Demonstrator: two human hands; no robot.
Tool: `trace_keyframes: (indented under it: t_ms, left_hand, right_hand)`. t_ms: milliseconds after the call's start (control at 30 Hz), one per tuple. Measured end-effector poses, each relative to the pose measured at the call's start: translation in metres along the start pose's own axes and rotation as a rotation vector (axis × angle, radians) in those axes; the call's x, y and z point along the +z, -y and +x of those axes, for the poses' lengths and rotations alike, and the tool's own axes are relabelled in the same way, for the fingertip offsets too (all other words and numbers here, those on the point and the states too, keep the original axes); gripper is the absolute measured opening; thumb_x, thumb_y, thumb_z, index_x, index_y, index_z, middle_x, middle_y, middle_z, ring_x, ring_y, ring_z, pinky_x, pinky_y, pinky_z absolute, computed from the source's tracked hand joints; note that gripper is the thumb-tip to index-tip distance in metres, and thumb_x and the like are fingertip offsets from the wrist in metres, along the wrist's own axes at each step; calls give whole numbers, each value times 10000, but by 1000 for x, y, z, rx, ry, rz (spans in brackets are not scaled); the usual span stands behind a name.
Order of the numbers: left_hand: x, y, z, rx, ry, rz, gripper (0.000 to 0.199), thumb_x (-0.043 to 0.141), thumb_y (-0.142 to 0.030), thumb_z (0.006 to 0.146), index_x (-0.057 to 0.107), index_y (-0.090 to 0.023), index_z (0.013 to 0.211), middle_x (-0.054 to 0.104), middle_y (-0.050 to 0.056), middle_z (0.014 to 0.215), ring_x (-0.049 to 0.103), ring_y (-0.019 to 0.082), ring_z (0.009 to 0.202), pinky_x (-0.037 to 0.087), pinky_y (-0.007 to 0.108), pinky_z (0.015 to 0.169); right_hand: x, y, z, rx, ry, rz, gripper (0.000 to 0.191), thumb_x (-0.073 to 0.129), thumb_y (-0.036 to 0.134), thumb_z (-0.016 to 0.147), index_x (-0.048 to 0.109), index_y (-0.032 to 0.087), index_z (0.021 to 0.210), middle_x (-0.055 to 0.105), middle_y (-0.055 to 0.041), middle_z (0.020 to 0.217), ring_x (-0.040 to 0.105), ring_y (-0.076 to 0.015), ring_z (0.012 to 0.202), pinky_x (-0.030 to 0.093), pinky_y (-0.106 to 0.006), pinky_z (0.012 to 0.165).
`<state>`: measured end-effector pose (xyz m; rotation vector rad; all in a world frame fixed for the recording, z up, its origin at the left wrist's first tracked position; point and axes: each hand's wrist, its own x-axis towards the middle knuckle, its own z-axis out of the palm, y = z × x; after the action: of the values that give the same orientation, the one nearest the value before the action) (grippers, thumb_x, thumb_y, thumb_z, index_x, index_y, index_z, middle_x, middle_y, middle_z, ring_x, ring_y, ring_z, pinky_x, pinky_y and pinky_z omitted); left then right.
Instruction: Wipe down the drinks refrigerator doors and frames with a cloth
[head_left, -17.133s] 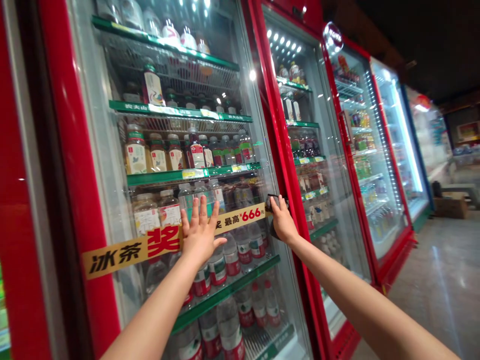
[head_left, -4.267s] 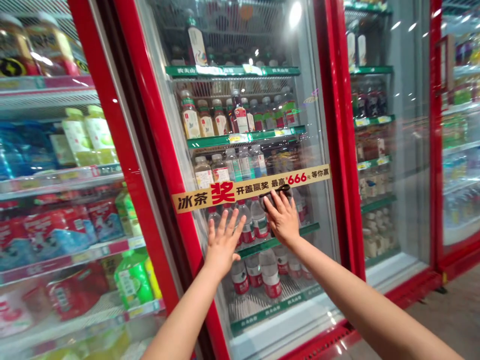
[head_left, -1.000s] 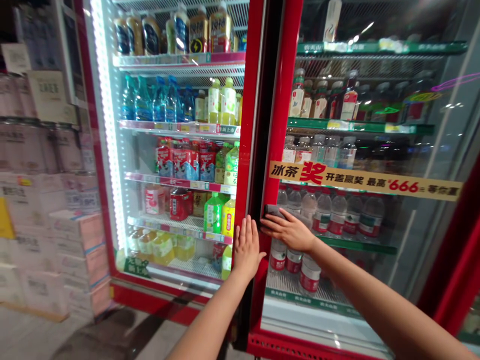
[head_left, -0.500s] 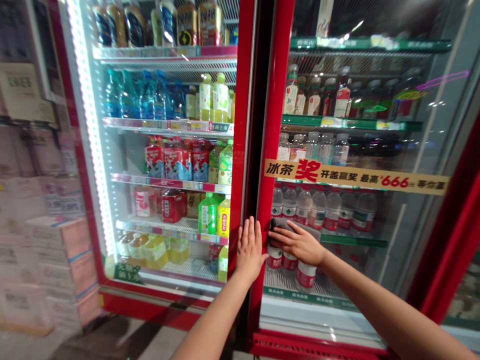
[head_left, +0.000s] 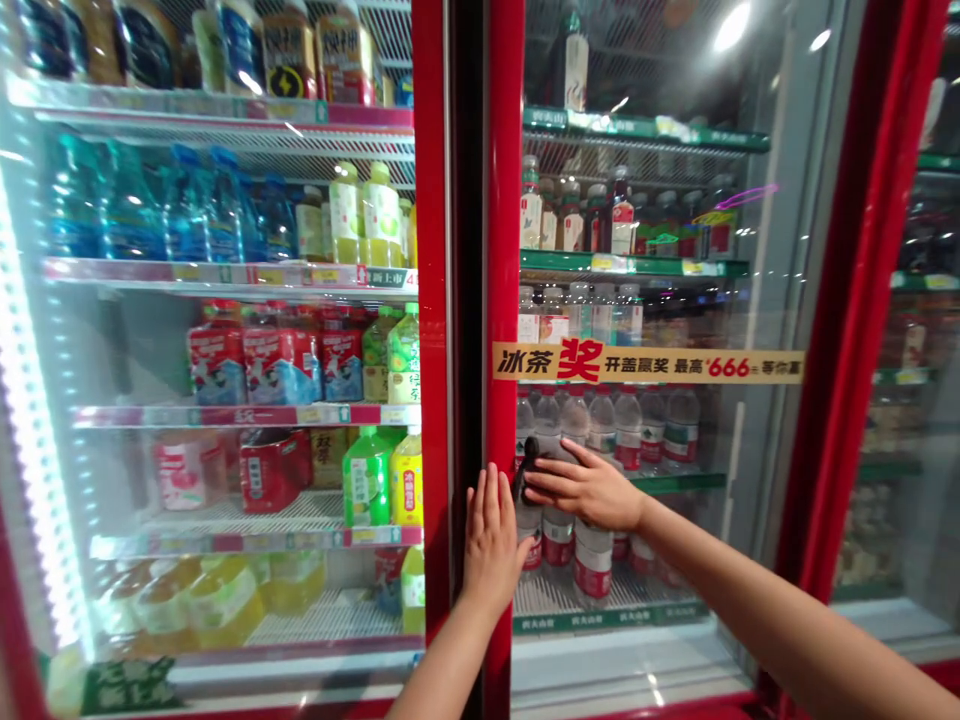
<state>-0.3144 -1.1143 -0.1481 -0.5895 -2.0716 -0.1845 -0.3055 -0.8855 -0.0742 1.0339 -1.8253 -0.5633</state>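
The right grip is clamped on a black door handle, its fingers curled round the lower end, at the edge of a red-framed glass door. Just left of it, the left grip lies open, palm flat against the neighbouring door's frame. Bottled water stands behind the glass below the right grip.

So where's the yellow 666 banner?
In the head view, the banner sits on the glass of the door right of the red centre frame, just above the water bottles and the right hand.
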Motion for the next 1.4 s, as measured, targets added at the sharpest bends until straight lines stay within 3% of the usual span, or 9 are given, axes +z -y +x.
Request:
trace_keyframes:
  t_ms: [100, 233, 367, 467, 633, 767, 967, 1167, 1400]
  left_hand:
    - [7, -1, 3, 1, -29, 16, 1228, 789, -478, 792, -35, -78, 1611, 269, 258, 1640, 286, 362, 1523, 350, 527, 1214]
    - [16, 0, 4, 17, -74, 44, 1208, 771, -481, 810, -41, -81, 1610, 277, 263, 1634, 283, 369, 1522, 345, 548, 1212]
    - [24, 4, 3, 21, -140, 69, 1149, 733, -490, 838, -15, -96, 1616, 289, 267, 1629, 302, 378, 1514, 362, 562, 1196]
    - [26, 5, 4, 35, -165, 103, 1156, 716, -543, 823, 11, -85, 1616, 321, 280, 1611, 329, 382, 1502, 390, 559, 1176]
    - [25, 4, 4, 43, -159, 139, 1191, 694, -611, 787, 30, -69, 1614, 309, 302, 1608, 312, 394, 1506, 414, 561, 1156]
    - [23, 6, 4, 50, -136, 150, 1190, 667, -636, 792, 11, -81, 1615, 275, 305, 1619, 276, 389, 1519, 422, 563, 1149]
    - [15, 5, 5, 84, -110, 168, 1191, 695, -604, 807, -30, -122, 1619, 237, 294, 1638, 230, 386, 1532, 351, 578, 1187]
    - [14, -4, 2, 5, -53, 180, 1153, 728, -417, 859, -113, -179, 1611, 178, 265, 1662, 179, 355, 1546, 293, 595, 1209]
    - [9, -28, 1, -101, -91, 248, 1091, 705, -302, 878, -91, -196, 1616, 138, 244, 1678, 93, 388, 1557, 265, 649, 1199]
  right_hand:
    - [-7, -21, -19, 277, -29, -77, 480, 514, 241, 998, 513, 324, 1471, 552, 8, 1510, 435, -204, 1431, 113, -512, 1282]
    - [15, 20, -58, 747, -180, -178, 507, 562, 243, 967, 532, 283, 1471, 575, -72, 1483, 408, -278, 1452, 155, -539, 1262]
    - [33, 60, -59, 525, -114, -65, 519, 531, 350, 984, 481, 364, 1500, 543, 11, 1517, 451, -243, 1411, 54, -534, 1284]
    - [21, 35, -43, 354, -66, -25, 529, 504, 381, 1002, 429, 380, 1526, 488, 58, 1556, 452, -199, 1407, -13, -493, 1291]
    - [2, -18, -69, 708, -197, -88, 573, 572, 314, 978, 428, 376, 1529, 507, -1, 1546, 418, -239, 1452, 128, -505, 1273]
    - [14, 8, -102, 949, -292, -166, 642, 546, 271, 981, 332, 299, 1586, 420, -97, 1601, 262, -310, 1535, 206, -607, 1226]
    - [20, 14, -69, 366, -222, -15, 512, 539, 240, 969, 512, 345, 1470, 443, 3, 1594, 305, -249, 1516, 94, -562, 1276]
    - [30, 5, -98, 805, -525, -82, 655, 550, 166, 951, 403, 408, 1541, 530, -25, 1524, 459, -276, 1420, 251, -550, 1237]
    - [28, 27, -104, 480, -243, 85, 611, 563, 331, 962, 399, 373, 1549, 453, -8, 1585, 416, -264, 1449, 27, -557, 1280]
